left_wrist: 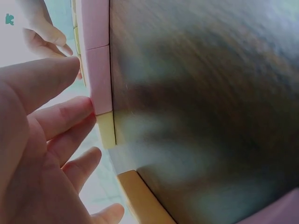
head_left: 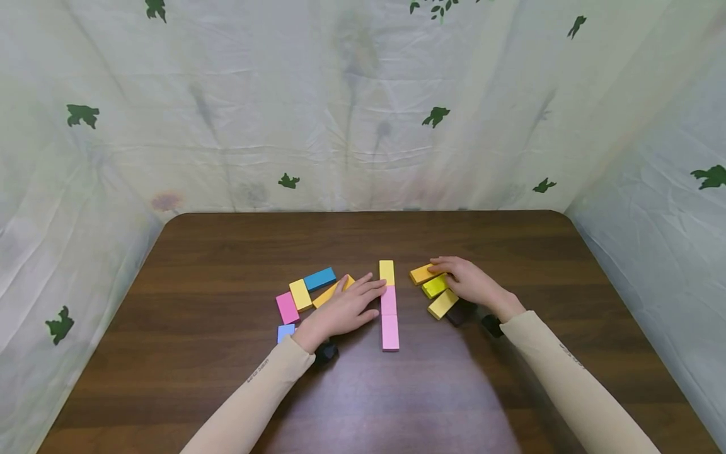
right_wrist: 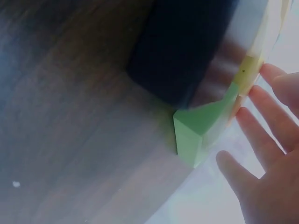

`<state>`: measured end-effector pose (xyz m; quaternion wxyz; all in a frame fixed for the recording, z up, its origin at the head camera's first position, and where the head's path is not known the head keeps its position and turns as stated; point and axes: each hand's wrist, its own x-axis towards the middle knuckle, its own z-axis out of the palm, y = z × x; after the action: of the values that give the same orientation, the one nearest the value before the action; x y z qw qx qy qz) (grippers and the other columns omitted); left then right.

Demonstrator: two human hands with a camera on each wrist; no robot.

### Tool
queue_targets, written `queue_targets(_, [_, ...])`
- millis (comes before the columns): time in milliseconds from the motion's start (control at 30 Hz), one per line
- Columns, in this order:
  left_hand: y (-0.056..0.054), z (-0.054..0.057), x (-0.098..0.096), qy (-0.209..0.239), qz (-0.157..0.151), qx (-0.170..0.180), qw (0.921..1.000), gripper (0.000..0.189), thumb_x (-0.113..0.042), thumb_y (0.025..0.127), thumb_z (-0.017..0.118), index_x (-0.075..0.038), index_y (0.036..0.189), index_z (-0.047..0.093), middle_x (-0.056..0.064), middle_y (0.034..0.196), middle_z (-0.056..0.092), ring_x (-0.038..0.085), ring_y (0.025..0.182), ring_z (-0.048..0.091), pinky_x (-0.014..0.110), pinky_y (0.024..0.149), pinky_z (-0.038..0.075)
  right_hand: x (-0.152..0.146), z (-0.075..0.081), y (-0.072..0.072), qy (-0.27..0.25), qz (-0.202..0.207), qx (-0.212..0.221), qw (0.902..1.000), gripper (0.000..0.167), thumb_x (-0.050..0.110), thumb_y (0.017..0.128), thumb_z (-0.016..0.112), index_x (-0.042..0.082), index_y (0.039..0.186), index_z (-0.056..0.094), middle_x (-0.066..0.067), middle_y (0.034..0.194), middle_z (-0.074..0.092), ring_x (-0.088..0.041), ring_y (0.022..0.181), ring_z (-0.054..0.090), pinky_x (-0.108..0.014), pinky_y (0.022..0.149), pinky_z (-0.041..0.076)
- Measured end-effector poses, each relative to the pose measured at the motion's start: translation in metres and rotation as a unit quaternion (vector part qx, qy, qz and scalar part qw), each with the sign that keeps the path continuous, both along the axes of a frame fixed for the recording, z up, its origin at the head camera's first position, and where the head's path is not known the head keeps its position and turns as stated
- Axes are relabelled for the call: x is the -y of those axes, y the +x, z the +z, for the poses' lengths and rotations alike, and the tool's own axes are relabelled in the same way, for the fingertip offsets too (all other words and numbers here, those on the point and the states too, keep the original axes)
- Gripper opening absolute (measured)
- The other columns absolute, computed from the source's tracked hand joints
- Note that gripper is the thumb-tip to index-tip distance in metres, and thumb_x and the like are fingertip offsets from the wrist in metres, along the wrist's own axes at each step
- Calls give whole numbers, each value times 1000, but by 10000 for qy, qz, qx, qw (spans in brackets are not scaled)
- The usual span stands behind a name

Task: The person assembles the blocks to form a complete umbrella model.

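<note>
A straight row of one yellow block and two pink blocks lies mid-table. My left hand reaches over from the left with extended fingers. In the left wrist view a fingertip touches the side of a pink block near its joint with the yellow one. To the right, my right hand is spread over a cluster, fingertips at an orange block and a bright yellow block. Beside these lie a pale yellow block and a black block. A green block shows in the right wrist view.
Left of the row lie a blue block, a yellow block, a magenta block and a light blue block. An orange block is partly covered by the left hand. A pale curtain hangs behind the wooden table.
</note>
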<state>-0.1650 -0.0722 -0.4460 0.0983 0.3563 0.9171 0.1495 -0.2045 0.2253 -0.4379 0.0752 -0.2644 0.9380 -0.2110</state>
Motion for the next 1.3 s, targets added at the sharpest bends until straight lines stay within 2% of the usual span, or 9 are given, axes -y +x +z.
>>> queue_targets(467, [-1,-2,0,-22,53,80,10000,54,-32,97,55,-14,146,42,-3,152,34,20,143,18,58,110,9,8,0,-14,415,17,-108,9991,46,-3,92,46,4,136,53,-16,143,44,-36,129,41,-50,104,34])
queue_targets(867, [0,-1,0,2,30,77,10000,53,-31,97,55,-13,146,42,-1,152,35,22,143,20,59,110,10,24,4,-24,711,-85,-242,9971,42,2,93,53,5,136,54,-18,141,46,-37,126,43,-51,103,35])
queue_targets(1167, [1,1,-1,-26,93,123,9999,54,-32,97,55,-14,146,42,-2,152,35,21,143,19,59,110,9,34,3,-33,658,-132,-333,9972,38,4,92,58,4,131,59,-19,134,52,-37,122,47,-50,102,36])
queue_targets(1300, [1,1,-1,-27,95,139,9999,54,-32,97,55,-14,146,41,-2,152,34,21,143,18,58,110,9,36,2,-37,705,-130,-221,9972,39,6,93,58,6,132,58,-18,135,52,-36,124,46,-50,103,36])
